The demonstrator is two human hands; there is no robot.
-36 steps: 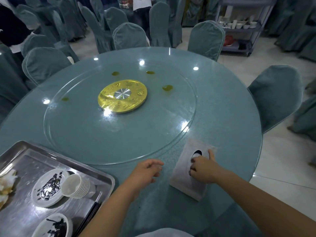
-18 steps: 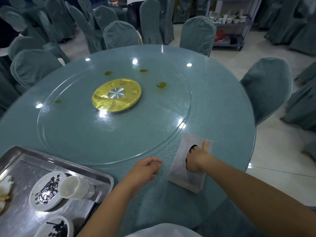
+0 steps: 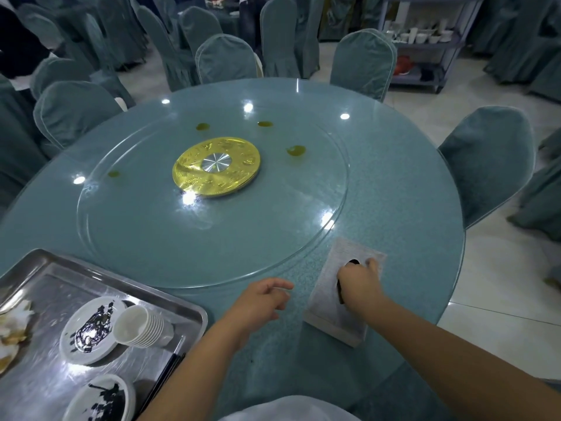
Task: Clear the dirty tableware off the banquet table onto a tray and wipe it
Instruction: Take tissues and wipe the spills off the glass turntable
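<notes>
A grey tissue box (image 3: 323, 299) lies flat on the round teal table (image 3: 400, 189) near its front right edge. My right hand (image 3: 358, 282) rests on the box, its fingers tucked into the dark oval opening and hidden there, the thumb on the lid. My left hand (image 3: 259, 302) hovers just left of the box, empty, with loose fingers. At the lower left, a steel tray (image 3: 51, 287) carries a sauce-smeared plate (image 3: 91, 329), a tipped stack of white cups (image 3: 139, 326), a second dirty plate (image 3: 103, 399) and dark chopsticks (image 3: 167, 372).
A glass turntable (image 3: 212, 238) with a gold hub (image 3: 216, 170) covers the table's middle and bears several yellow-green oily spots (image 3: 296, 150). Covered chairs (image 3: 485, 159) ring the table. A shelf cart (image 3: 425, 41) with white crockery stands at the back right.
My right hand's fingers have gone a little deeper into the tissue box opening. My left hand has stayed hovering beside the box. The view has shifted slightly.
</notes>
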